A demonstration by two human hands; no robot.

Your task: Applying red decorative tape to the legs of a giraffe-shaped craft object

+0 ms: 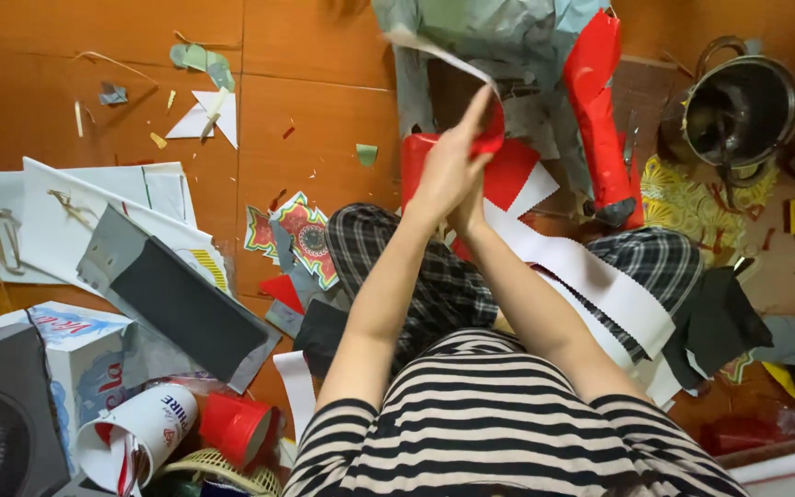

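Red paper piece (494, 138) held up in both hands, above the lap, over the orange floor (315, 110).

Left hand (448, 170) raised with forearm extended forward from the striped top; fingers straight and pointing up-right, thumb side pressed on the red piece, so it is closed on the paper in a flat pinch. Right hand (471, 213) sits just behind and below the left, mostly hidden by it; grip not resolvable. Forearms converge to a V at the wrists. White paper strip (591, 276) with a serrated edge runs from below the hands across the right knee of the plaid trousers (434, 285). Red cup (232, 428) lies on its side near left; metal pot (738, 110) stands far right.
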